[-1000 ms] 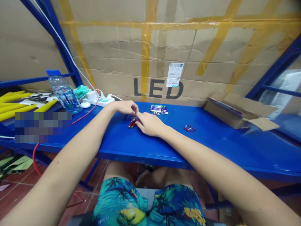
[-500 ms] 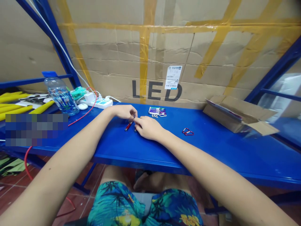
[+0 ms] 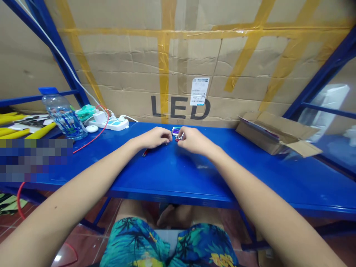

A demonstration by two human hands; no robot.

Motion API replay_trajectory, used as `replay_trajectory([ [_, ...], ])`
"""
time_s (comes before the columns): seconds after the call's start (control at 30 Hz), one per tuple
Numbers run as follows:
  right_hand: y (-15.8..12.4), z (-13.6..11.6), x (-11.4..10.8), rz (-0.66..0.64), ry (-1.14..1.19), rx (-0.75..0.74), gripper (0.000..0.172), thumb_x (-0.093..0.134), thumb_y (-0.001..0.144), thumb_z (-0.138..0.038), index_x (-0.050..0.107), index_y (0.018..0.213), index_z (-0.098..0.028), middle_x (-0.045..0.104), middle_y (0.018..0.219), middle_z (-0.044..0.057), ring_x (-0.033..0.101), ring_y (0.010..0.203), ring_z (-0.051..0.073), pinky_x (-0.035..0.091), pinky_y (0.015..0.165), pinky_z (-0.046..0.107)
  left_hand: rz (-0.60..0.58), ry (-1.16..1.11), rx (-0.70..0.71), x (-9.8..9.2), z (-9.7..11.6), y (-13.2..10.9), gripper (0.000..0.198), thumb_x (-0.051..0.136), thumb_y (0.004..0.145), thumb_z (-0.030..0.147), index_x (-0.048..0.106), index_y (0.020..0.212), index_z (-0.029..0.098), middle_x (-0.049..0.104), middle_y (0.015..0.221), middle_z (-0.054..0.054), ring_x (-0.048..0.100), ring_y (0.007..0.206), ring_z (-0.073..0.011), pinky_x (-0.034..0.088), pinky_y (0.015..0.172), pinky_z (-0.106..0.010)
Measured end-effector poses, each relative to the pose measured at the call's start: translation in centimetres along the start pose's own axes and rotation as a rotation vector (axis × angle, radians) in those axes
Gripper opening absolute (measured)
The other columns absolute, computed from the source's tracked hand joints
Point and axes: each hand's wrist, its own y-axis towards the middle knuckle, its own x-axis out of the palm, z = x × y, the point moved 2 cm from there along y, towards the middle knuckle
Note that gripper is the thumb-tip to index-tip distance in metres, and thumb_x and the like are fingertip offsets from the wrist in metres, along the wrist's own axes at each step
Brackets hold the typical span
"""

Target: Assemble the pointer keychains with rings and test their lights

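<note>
Since both hands sit close together at the far middle of the blue bench (image 3: 211, 178), the bit that matters is the bunch of little torches (image 3: 175, 129) right in the gap between them. It lies just past the fingertips, toward the cardboard wall (image 3: 125, 74), with the barrels running left-to-right across the bench as far as I can make out. The right hand (image 3: 194, 141) is the nearer one: its fingertips are drawn together and touching the bunch's near edge, though whether they've actually got a grip on one I can't tell. The left hand (image 3: 155, 138) is curled over, knuckles up, just beside the bunch, and I can't see if anything's in it. Counting: the bunch is mostly hidden (purple and silver bits show, so several, no honest number), plus one red torch (image 3: 145, 152) lying loose on the bench under the left wrist — angled diagonally, pointing away to the right. Off to the sides there's one water bottle (image 3: 62, 116) and one power strip (image 3: 112, 124) on the left, one open cardboard box (image 3: 275, 133) on the right.
</note>
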Motion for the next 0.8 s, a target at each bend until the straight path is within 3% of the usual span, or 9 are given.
replay_trajectory([
  [0.07,-0.1,2.5,-2.1,0.089,0.114,0.035,0.031,0.062,0.081,-0.018,0.066,0.112,-0.015,0.073,0.093,0.009,0.064,0.079,0.020,0.048,0.071,0.031,-0.032,0.009,0.073,0.9,1.2,0.2,0.016,0.053,0.086,0.018,0.068,0.092,0.018,0.070,0.093,-0.004,0.063,0.086,-0.0163,0.047,0.081,-0.028],
  [0.13,-0.4,4.8,-3.4,0.118,0.166,0.056,0.027,0.059,0.080,-0.014,0.070,0.105,-0.014,0.072,0.085,0.008,0.062,0.074,0.019,0.047,0.069,0.031,-0.045,0.013,0.111,1.4,2.1,0.2,0.015,0.053,0.088,0.019,0.068,0.093,0.018,0.070,0.097,-0.004,0.063,0.090,-0.0166,0.047,0.083,-0.028],
  [0.27,-1.0,7.3,-3.2,0.044,0.286,0.036,0.022,0.054,0.079,-0.009,0.069,0.093,-0.016,0.070,0.077,0.004,0.063,0.072,0.018,0.049,0.071,0.031,0.058,0.084,0.093,1.7,2.6,0.5,0.019,0.051,0.094,0.027,0.068,0.095,0.018,0.071,0.099,-0.006,0.063,0.092,-0.0194,0.047,0.086,-0.032],
  [0.4,-1.0,7.2,-1.5,0.030,0.402,0.044,0.017,0.053,0.077,-0.009,0.060,0.089,-0.019,0.069,0.077,0.003,0.062,0.070,0.018,0.050,0.070,0.031,0.191,0.368,0.095,2.1,2.3,1.6,0.028,0.041,0.096,0.019,0.069,0.100,0.015,0.068,0.107,-0.012,0.058,0.105,-0.0246,0.045,0.094,-0.038],
  [0.6,-0.8,6.3,0.2,0.079,0.354,-0.066,0.013,0.055,0.076,-0.012,0.057,0.086,-0.020,0.067,0.079,0.002,0.061,0.076,0.018,0.047,0.069,0.029,0.082,0.548,0.140,3.7,2.1,3.6,0.030,0.048,0.084,0.006,0.069,0.104,0.014,0.067,0.108,-0.014,0.058,0.105,-0.0273,0.047,0.092,-0.039],
  [0.8,-0.9,6.1,0.6,0.066,0.283,-0.089,0.012,0.054,0.076,-0.011,0.057,0.084,-0.019,0.067,0.081,0.002,0.060,0.075,0.017,0.046,0.068,0.028,0.048,0.467,0.153,3.7,1.6,4.0,0.030,0.055,0.079,0.006,0.071,0.103,0.015,0.067,0.112,-0.014,0.059,0.108,-0.0281,0.047,0.094,-0.038],
])
